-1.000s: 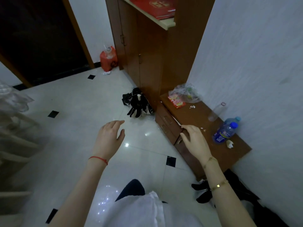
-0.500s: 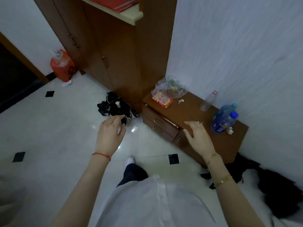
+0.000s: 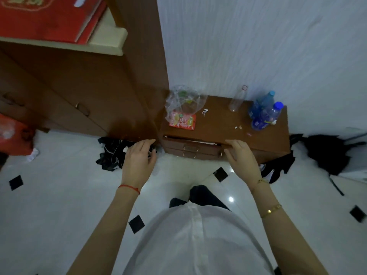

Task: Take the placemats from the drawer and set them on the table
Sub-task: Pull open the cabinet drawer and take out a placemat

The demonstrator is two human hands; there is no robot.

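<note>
Bare tiled floor [image 3: 59, 195] lies open before the low wooden cabinet [image 3: 264, 133], whose top drawer [image 3: 190, 144] stands slightly ajar, contents unseen; left hand [image 3: 138, 161] hovers open and empty, right hand [image 3: 241, 157] spread empty at the cabinet's front edge.

head cam: single view, worn on the person's head | faces forward and steeply down | near: both forearms and torso fill the lower frame | low cabinet [image 3: 228, 124] just beyond the fingertips of the left hand [image 3: 138, 159] and right hand [image 3: 241, 157] | wide-angle, edges bowed
</note>
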